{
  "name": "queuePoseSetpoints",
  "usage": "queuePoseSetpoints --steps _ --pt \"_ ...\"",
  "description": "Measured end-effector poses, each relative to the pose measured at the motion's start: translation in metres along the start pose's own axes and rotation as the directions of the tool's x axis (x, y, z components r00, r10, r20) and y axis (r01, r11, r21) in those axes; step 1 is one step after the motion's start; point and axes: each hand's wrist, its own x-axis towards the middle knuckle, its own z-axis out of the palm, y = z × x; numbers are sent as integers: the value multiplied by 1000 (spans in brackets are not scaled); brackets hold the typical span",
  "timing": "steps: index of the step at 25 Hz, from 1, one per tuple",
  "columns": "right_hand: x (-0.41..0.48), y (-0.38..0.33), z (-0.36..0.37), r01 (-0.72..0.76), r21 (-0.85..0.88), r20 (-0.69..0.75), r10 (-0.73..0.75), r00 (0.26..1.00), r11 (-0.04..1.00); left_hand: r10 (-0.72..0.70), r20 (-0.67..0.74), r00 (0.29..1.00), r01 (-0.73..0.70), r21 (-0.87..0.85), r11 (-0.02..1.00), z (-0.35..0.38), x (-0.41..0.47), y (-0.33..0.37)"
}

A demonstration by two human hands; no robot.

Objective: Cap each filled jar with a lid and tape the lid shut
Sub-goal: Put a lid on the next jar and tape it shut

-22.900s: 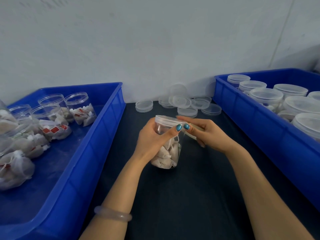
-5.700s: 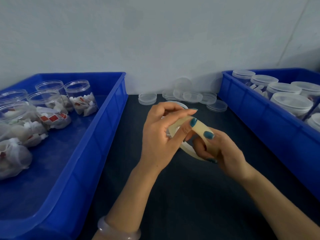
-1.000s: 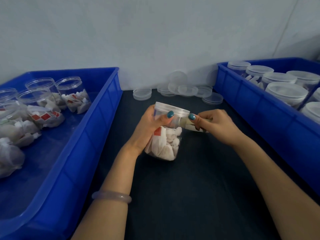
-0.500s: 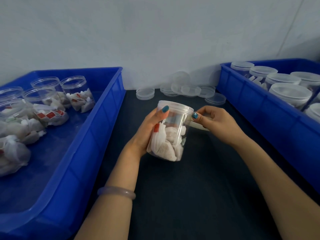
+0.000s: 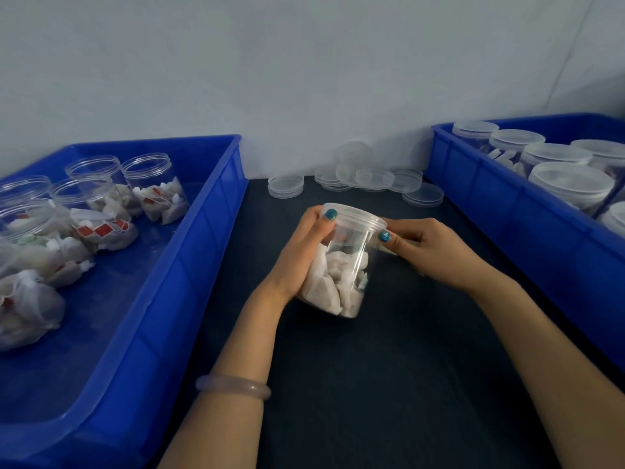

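Left hand [image 5: 301, 255] grasps the capped jar [image 5: 341, 279], tilted on the table [image 5: 372, 384]. Right hand [image 5: 433, 248], just beside that grip, thumbs the lid [image 5: 355, 216], fingers curled round what looks like tape [image 5: 389, 252]. Taping seems underway. Open jars [image 5: 148, 184], well left, wait. Seconds ago, both hands held only the tape.

Blue left bin [image 5: 203, 252] and right bin [image 5: 507, 211], dark table [image 5: 389, 367], clear jar [image 5: 351, 245] of white sachets [image 5: 329, 287], teal nails [image 5: 330, 214], pale bangle [image 5: 233, 385].

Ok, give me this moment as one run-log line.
left hand: grips lidded jar | right hand: thumb on lid rim | left bin: open filled jars | right bin: capped jars
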Motion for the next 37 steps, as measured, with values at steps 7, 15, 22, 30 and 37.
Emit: queuePoseSetpoints --steps 7,15,22,30,37 --pt "1 4 -4 -34 -48 31 35 999 998 371 -230 900 -142 649 747 5 -5 14" --pt "3 10 -1 -43 -171 1 44 999 984 5 -238 971 139 586 798 28 0 24" --pt "3 16 -3 -28 -235 -113 2 994 972 -93 -347 933 215 334 918 11 2 22" --pt "6 15 1 -45 -34 -14 45 999 998 -96 -240 966 134 148 980 11 -2 35" --pt "5 14 -9 34 163 91 -49 995 986 -120 10 993 120 2 993 3 -6 28"
